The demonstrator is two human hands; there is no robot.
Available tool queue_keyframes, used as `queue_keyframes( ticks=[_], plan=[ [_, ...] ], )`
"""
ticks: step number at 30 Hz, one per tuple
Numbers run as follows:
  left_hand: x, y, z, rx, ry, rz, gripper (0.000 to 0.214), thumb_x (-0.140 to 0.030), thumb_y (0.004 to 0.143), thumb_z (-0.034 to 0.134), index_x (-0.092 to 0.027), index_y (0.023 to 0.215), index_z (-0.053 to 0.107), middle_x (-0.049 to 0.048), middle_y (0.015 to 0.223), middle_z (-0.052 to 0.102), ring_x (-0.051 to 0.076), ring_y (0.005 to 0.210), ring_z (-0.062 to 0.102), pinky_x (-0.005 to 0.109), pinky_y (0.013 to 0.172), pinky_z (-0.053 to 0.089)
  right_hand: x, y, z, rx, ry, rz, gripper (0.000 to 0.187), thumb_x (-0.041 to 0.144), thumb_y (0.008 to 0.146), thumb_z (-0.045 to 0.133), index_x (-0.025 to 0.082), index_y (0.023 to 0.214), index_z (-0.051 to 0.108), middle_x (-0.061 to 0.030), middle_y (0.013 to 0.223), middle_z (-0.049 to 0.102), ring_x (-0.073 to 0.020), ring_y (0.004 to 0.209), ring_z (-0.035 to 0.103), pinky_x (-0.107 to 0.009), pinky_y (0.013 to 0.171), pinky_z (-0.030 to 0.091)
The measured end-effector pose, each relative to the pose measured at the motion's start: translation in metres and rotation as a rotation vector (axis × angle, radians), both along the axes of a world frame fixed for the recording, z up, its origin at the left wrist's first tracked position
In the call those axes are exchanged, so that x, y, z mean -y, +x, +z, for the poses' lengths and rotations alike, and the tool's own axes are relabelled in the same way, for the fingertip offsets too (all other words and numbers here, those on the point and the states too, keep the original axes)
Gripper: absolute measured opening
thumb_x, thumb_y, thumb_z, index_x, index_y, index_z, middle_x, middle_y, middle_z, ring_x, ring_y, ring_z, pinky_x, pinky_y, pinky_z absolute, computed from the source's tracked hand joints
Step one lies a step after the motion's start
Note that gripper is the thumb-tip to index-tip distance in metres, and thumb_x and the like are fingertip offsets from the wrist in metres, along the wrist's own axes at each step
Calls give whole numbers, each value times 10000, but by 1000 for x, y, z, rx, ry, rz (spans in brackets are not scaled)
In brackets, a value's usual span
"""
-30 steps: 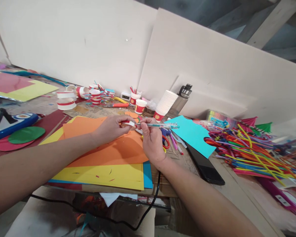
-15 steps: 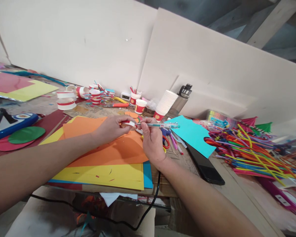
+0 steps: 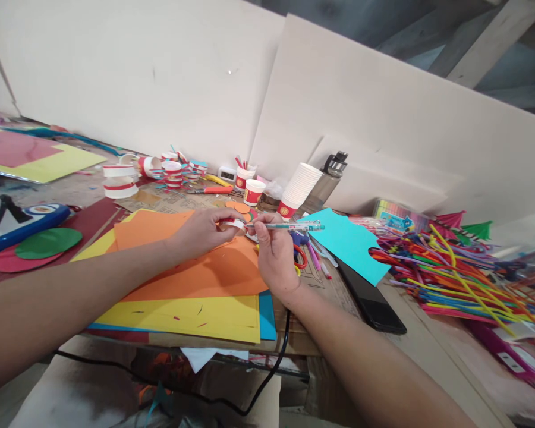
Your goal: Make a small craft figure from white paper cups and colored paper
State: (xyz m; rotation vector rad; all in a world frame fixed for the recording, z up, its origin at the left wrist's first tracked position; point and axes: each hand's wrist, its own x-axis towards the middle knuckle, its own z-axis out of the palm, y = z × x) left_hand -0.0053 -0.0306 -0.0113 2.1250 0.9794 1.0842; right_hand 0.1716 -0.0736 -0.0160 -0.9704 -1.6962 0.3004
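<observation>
Between the fingers of my left hand (image 3: 201,232) is a cut paper cup ring (image 3: 232,224), white with a red band. My right hand (image 3: 275,249) grips a clear pen (image 3: 294,226) with a teal end, lying almost level. Its tip meets the right side of the ring, partly hidden by my fingers. Both hands are above orange paper sheets (image 3: 196,273), which lie on yellow sheets (image 3: 196,321) and a blue one. Scissors with red and yellow handles (image 3: 300,257) lie just right of my right hand.
Cut cup rings (image 3: 119,185) stand at the back left. A stack of paper cups (image 3: 298,187) leans near a bottle (image 3: 327,181). Turquoise paper (image 3: 348,244) overlaps a black phone (image 3: 374,306). Pipe cleaners (image 3: 455,279) pile up at right; a black cable (image 3: 276,362) hangs in front.
Almost nothing differs. The pen's far end has shifted very slightly, while both hands and the cup ring keep their places.
</observation>
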Motion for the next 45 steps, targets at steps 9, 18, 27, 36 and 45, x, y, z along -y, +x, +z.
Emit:
queue_keyframes(
  ticks=[9, 18, 27, 36, 45],
  plan=[
    [0, 0, -1, 1, -1, -19, 251, -319, 820, 577, -235, 983, 748, 7, 907, 753, 149, 723, 675, 241, 669, 534, -1, 0, 0, -10, 3, 0, 256, 399, 1020, 435, 221, 904, 576, -41, 934, 637, -167, 849, 653, -316, 763, 504],
    [0, -1, -1, -10, -13, -15, 224, -297, 824, 577, -224, 962, 738, 2, 877, 747, 146, 720, 673, 235, 675, 523, -1, 0, 0, -21, -4, 34, 235, 382, 1023, 432, 220, 909, 559, -25, 882, 626, -158, 817, 643, -305, 753, 495],
    [-1, -1, -1, -14, 4, -23, 228, -269, 822, 574, -211, 971, 737, 3, 881, 745, 140, 709, 657, 239, 673, 503, 0, 0, 0, -6, 4, 14, 222, 375, 1019, 440, 221, 924, 569, -26, 865, 636, -162, 811, 646, -307, 745, 491],
    [1, 2, 3, -92, 57, 36, 233, -238, 784, 574, -194, 937, 744, 7, 812, 732, 145, 707, 624, 236, 649, 446, 4, -3, 2, -34, 15, 7, 240, 411, 1017, 442, 217, 937, 558, -39, 889, 634, -180, 858, 648, -334, 784, 497],
    [1, 4, 4, -156, 146, 29, 245, -211, 768, 558, -178, 913, 752, 34, 814, 743, 147, 696, 617, 245, 652, 433, 4, -3, 2, 44, 35, 38, 204, 389, 1016, 433, 217, 972, 534, -26, 835, 605, -177, 762, 608, -330, 737, 472]
  ],
)
